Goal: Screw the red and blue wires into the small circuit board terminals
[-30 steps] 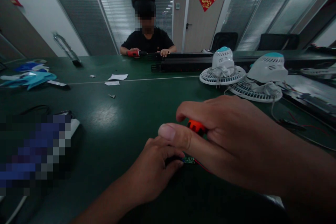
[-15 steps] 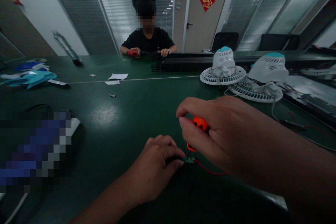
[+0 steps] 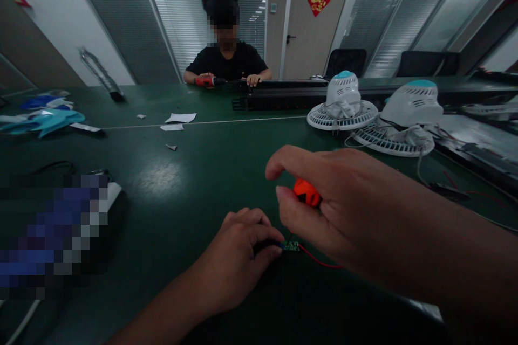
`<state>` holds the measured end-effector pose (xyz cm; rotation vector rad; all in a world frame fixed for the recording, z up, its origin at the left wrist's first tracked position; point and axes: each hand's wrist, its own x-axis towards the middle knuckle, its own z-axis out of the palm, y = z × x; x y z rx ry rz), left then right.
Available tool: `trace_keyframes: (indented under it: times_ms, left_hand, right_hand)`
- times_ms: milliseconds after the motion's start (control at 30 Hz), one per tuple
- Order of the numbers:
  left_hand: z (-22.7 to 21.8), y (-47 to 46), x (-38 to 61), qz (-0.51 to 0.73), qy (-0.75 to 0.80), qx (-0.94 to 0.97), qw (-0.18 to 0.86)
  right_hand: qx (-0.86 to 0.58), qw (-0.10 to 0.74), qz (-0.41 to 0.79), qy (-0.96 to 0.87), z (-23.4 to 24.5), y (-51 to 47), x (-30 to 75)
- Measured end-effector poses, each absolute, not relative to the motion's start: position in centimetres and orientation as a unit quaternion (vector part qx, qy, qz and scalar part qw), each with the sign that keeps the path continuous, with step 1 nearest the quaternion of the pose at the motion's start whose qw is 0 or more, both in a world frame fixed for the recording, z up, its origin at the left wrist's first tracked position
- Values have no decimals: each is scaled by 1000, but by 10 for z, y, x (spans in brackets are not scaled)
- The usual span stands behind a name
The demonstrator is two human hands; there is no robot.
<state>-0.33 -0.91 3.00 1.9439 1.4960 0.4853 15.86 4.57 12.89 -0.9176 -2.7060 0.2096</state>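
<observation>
My right hand (image 3: 335, 205) is closed round the orange handle of a screwdriver (image 3: 306, 193), held upright over a small green circuit board (image 3: 290, 246) on the dark green table (image 3: 182, 183). A thin red wire (image 3: 319, 261) runs from the board to the right. My left hand (image 3: 238, 259) rests on the table with its fingers curled, and the fingertips press a dark part next to the board's left end. The screwdriver's shaft is mostly hidden by my fingers.
Two white fans (image 3: 343, 101) (image 3: 404, 121) lie face down at the right with loose wires. A person (image 3: 226, 54) sits across the table with a red tool (image 3: 204, 81). Paper scraps (image 3: 180, 118) and blue gloves (image 3: 48, 118) lie to the left.
My right hand has lifted and drawn back slightly, which uncovers the board and the red wire. My thumb has curled in toward the orange handle. My left hand has stayed put.
</observation>
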Motion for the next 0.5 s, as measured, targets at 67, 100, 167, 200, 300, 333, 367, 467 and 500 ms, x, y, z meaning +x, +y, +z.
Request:
trace_keyframes:
  times_ms: [67, 100, 167, 200, 300, 333, 367, 467, 500]
  left_hand:
    - [31, -8, -3, 182, 568, 738, 316]
    - [31, -8, -3, 182, 567, 738, 317]
    - [31, -8, -3, 182, 566, 737, 322]
    - [30, -8, -3, 184, 567, 734, 325]
    - [29, -9, -4, 189, 566, 729, 335]
    - [29, -9, -4, 189, 564, 729, 338]
    - [30, -9, -3, 190, 562, 730, 341]
    - [33, -8, -3, 203, 541, 735, 355]
    - [34, -8, -2, 209, 533, 736, 361]
  right_hand:
    - [-314, 141, 74, -936, 129, 45, 159]
    - [-312, 140, 76, -937, 129, 45, 159]
    - [-308, 139, 80, -938, 130, 45, 160]
    - [-309, 136, 80, -938, 131, 44, 160]
    - [-317, 122, 69, -938, 133, 43, 161]
    - [-318, 121, 62, -938, 133, 43, 161]
    - [-320, 119, 57, -938, 133, 42, 161]
    - [-319, 133, 54, -937, 131, 42, 158]
    - [-318, 138, 57, -936, 130, 42, 157]
